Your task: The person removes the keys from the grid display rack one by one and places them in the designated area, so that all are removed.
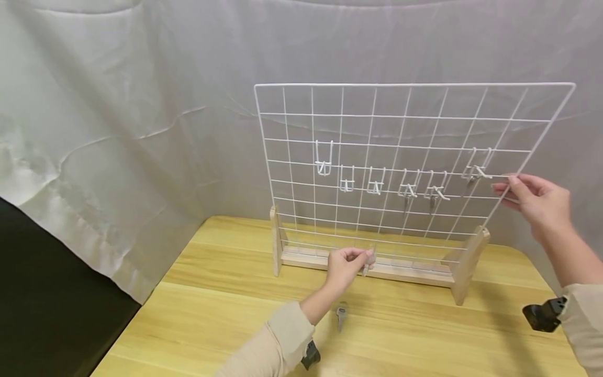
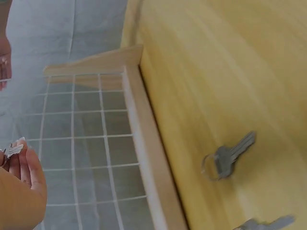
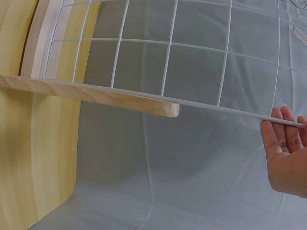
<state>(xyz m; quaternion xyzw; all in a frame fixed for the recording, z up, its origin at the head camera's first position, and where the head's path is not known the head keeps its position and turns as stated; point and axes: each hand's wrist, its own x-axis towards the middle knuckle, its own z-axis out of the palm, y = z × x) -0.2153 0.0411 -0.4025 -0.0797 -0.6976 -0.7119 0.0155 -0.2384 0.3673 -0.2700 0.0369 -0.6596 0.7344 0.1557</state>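
Observation:
My left hand (image 1: 346,269) pinches a small key (image 2: 14,150) between thumb and fingers, in front of the lower part of a white wire grid (image 1: 414,84). A ring is on that key, partly hidden by the fingers. At the grid's right edge, my right hand (image 1: 542,201) holds the side wire between thumb and fingers. Several white hooks (image 1: 323,167) hang on the grid, and the three rightmost carry keys (image 1: 432,203). Below my left forearm, a key (image 1: 341,312) with a ring lies on the table; the left wrist view shows another key (image 2: 266,224) beside it.
The grid stands upright in a wooden base (image 1: 464,277) on a yellow wood-grain table (image 1: 226,293). Grey cloth (image 1: 198,63) hangs behind and at the left. Black wrist cameras (image 1: 544,315) are strapped at both sleeves.

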